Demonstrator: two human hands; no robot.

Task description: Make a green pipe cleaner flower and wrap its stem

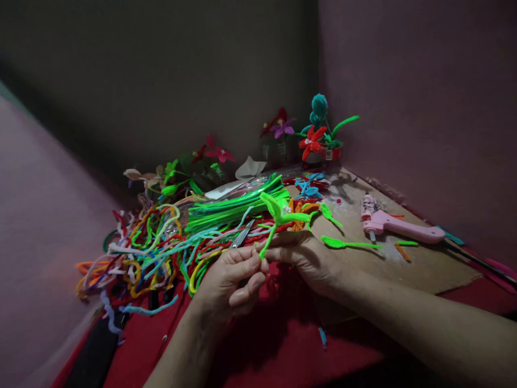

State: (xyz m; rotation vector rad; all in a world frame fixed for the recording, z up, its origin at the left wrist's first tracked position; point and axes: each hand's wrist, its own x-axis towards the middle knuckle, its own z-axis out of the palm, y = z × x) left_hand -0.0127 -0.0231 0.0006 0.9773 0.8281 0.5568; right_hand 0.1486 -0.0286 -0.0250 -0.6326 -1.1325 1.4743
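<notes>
Both hands meet over the front of the table around a bright green pipe cleaner piece (277, 212), which has leaf-like arms spreading from a short stem. My left hand (238, 277) pinches the lower end of that stem between thumb and fingertips. From the other side, my right hand (301, 256) has its fingers closed at the same stem, partly hidden behind it. Just beyond the left hand, a scissor-like metal blade (243, 235) rests among the pipe cleaners. Two green pipe cleaner leaves, one of them a long-stemmed leaf (334, 242), lie right of the right hand.
A tangle of coloured pipe cleaners (149, 253) covers the left side, beside a green bundle (234, 210). A pink glue gun (404, 225) lies on a brown board (440, 269) at right. Pipe cleaner flowers, including a red flower (312, 141), stand at the back near the walls.
</notes>
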